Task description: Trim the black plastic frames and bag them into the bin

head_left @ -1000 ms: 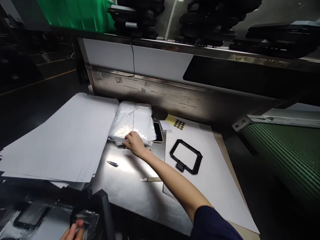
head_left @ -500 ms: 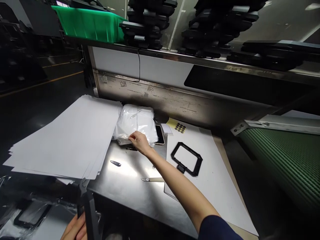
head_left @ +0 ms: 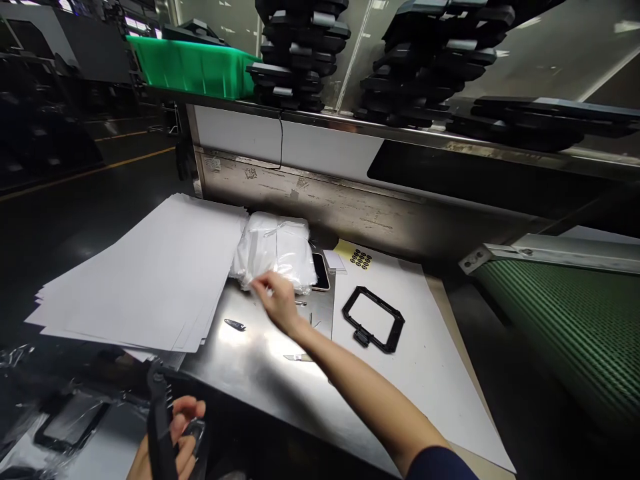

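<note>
Bags (head_left: 283, 250), right hand (head_left: 276, 301) at near edge, left hand (head_left: 184, 440) beyond table edge (head_left: 250, 395)

Over at the bench (head_left: 260, 373), the person's right hand (head_left: 280, 297), blurred, bunches its fingers (head_left: 265, 289) at the near edge of some clear plastic bags (head_left: 281, 245); whether it grips 1, I can't tell. The left hand (head_left: 184, 443) holds a black plastic part (head_left: 159, 421) near a paper stack (head_left: 150, 273). 1 black frame (head_left: 397, 333) lies on a white sheet (head_left: 435, 393), beyond a craft knife (head_left: 303, 358).

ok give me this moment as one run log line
left hand: holding black part | right hand: at bags' near edge | frame: on white sheet
</note>
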{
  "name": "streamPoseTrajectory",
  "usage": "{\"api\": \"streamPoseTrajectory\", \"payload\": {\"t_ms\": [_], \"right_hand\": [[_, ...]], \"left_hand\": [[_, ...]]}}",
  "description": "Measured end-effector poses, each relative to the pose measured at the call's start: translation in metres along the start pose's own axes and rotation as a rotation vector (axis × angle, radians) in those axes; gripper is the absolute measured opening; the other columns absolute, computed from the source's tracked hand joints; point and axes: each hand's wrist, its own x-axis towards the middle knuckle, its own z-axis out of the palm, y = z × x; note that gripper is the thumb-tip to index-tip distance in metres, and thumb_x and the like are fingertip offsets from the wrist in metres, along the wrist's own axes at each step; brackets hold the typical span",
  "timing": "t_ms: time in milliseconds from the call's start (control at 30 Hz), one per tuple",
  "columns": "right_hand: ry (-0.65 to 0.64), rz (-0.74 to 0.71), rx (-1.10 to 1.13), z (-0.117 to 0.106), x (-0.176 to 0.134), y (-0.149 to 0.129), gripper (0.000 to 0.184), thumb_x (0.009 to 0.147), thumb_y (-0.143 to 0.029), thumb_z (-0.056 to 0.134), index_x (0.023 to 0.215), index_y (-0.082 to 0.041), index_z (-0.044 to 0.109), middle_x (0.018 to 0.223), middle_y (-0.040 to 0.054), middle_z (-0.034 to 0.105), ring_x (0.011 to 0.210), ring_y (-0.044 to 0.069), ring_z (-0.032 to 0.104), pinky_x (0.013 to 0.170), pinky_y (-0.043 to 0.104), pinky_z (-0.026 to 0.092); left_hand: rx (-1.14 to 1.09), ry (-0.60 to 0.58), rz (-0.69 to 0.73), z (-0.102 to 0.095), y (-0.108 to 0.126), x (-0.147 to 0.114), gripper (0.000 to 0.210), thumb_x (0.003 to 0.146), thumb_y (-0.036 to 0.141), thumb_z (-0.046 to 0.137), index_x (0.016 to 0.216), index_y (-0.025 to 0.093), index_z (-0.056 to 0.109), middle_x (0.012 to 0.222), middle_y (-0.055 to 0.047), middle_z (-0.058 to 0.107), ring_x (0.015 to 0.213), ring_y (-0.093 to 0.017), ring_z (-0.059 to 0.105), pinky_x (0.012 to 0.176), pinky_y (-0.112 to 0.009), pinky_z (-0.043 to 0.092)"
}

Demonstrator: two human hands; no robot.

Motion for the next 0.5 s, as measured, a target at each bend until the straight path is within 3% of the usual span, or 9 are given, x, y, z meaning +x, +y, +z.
{"api": "streamPoseTrajectory", "payload": {"t_ms": [100, 167, 233, 367, 500], "right_hand": [[-0.216, -0.130, 0.131, 0.020, -0.066, -0.043, 0.013, 0.074, -0.028, 0.055, 0.065, -0.018, 0.054, 0.062, -0.0018, 0.057, 0.058, 0.010, 0.055, 0.054, 0.020, 0.043], [-0.339, -0.140, 0.299, 0.028, -0.101, -0.060, 0.016, 0.070, -0.032, 0.058, 0.064, -0.019, 0.052, 0.064, -0.0005, 0.058, 0.061, 0.012, 0.056, 0.054, 0.020, 0.042], [-0.379, 0.031, 0.503, 0.028, -0.120, -0.067, 0.019, 0.065, -0.033, 0.062, 0.060, -0.018, 0.051, 0.060, 0.0005, 0.055, 0.057, 0.013, 0.053, 0.052, 0.022, 0.040], [-0.275, 0.544, 1.041, 0.017, -0.118, -0.059, 0.028, 0.062, -0.036, 0.063, 0.058, -0.017, 0.043, 0.058, -0.0009, 0.050, 0.056, 0.012, 0.050, 0.059, 0.027, 0.040], [-0.233, 0.652, 1.171, 0.018, -0.108, -0.051, 0.033, 0.069, -0.045, 0.050, 0.062, -0.020, 0.029, 0.059, -0.0050, 0.036, 0.053, 0.008, 0.042, 0.058, 0.025, 0.039]], "left_hand": [[0.109, -0.017, -0.001, 0.005, -0.005, 0.002, 0.038, 0.036, 0.034, 0.079, 0.063, 0.018, 0.058, 0.034, 0.008, 0.044, 0.022, 0.001, 0.023, 0.022, -0.012, 0.019], [0.185, 0.006, 0.015, 0.008, -0.008, -0.004, 0.031, 0.038, 0.030, 0.079, 0.054, 0.015, 0.057, 0.028, 0.010, 0.033, 0.023, 0.002, 0.020, 0.023, -0.011, 0.017], [0.207, 0.039, 0.031, 0.007, -0.010, -0.014, 0.025, 0.046, 0.025, 0.076, 0.049, 0.014, 0.055, 0.029, 0.011, 0.030, 0.025, 0.002, 0.019, 0.024, -0.010, 0.018], [0.168, 0.117, 0.030, -0.006, -0.003, -0.035, 0.023, 0.055, 0.028, 0.072, 0.054, 0.013, 0.054, 0.033, 0.012, 0.027, 0.028, 0.002, 0.020, 0.027, -0.009, 0.021], [0.112, 0.229, 0.068, -0.032, -0.002, -0.047, 0.023, 0.052, 0.026, 0.074, 0.063, 0.016, 0.056, 0.039, 0.011, 0.036, 0.029, 0.001, 0.024, 0.028, -0.010, 0.023]]}}
